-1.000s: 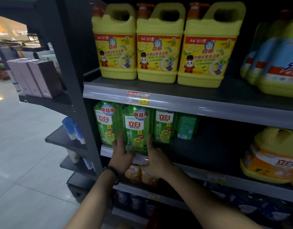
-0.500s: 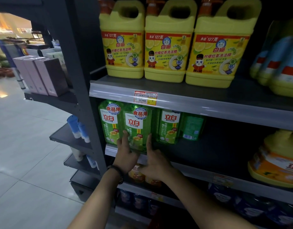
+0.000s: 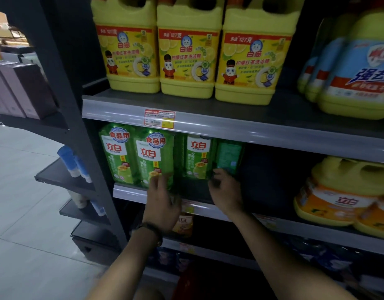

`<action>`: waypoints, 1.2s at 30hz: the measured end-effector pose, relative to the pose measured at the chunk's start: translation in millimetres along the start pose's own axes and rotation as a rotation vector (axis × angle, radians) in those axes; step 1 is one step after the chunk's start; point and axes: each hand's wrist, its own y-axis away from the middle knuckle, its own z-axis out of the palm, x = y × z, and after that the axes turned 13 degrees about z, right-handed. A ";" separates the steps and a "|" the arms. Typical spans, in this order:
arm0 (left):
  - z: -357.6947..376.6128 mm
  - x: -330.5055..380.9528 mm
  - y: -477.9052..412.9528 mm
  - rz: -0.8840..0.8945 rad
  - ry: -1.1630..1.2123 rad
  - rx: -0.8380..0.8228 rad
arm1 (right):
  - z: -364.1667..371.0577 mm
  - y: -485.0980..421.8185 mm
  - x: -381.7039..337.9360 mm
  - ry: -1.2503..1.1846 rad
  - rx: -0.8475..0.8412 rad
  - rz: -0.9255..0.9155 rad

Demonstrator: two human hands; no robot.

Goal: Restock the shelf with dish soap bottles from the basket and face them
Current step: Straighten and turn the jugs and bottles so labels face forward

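Now the right grip [image 3: 226, 191] has left the second green bottle [image 3: 153, 156] and gone right. It sits at the foot of the fourth green bottle [image 3: 228, 155], the one showing its back label, deep on the middle shelf [image 3: 126, 190]. Its fingers are curled and blurred; cannot tell if they pinch the bottle or only touch it. Left grip [image 3: 163, 204] is spread, fingers straight, tips against the lower front of the second green bottle, also motion-blurred.

Meaning for the task, as I judge it: the second bottle looks done. It stands at the shelf lip just beside the first green bottle [image 3: 117, 152], both labels forward. Work shifts to the back pair. Third green bottle [image 3: 197, 156] faces front but sits further back than the first two. The fourth is behind the line and turned the wrong way. Likely next: pull both forward and spin the fourth.

Versus the earlier frame: then both grips flanked the second bottle, one on each side. Now only the left is on it, slid round to the front, and the right is well off it. The four bottles look unmoved. The camera has come closer, so the yellow jugs [image 3: 186, 53] on the shelf above are cut at the top. Between the fourth bottle and the orange-label jug [image 3: 338, 195] at far right the shelf is dark; can't tell what's there.
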 end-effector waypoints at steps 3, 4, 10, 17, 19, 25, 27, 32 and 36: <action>31.4 12.2 -3.4 0.092 -0.014 -0.184 | -16.4 -27.3 19.4 -0.067 0.110 0.134; 41.3 14.2 -5.6 0.102 -0.022 -0.259 | -18.4 -35.9 24.2 -0.087 0.130 0.170; 86.7 17.6 -22.2 0.241 -0.484 -0.577 | -16.6 -77.0 56.2 -0.097 0.140 0.148; 92.3 16.4 -17.7 0.253 -0.489 -0.522 | -21.7 -100.9 48.2 -0.140 0.049 0.178; 91.2 18.9 -18.5 0.237 -0.477 -0.521 | -21.8 -106.1 46.0 -0.110 0.035 0.194; 89.3 22.6 -19.8 0.209 -0.473 -0.527 | -26.4 -104.2 44.4 -0.049 -0.004 0.178; 89.2 23.6 -20.0 0.206 -0.474 -0.524 | -27.4 -98.6 45.5 -0.007 -0.012 0.160; 89.1 27.3 -18.1 0.209 -0.472 -0.521 | -43.6 -70.1 49.9 0.052 -0.025 0.137; 84.9 32.0 -19.1 0.206 -0.451 -0.542 | -57.4 -41.7 66.1 0.078 -0.007 0.144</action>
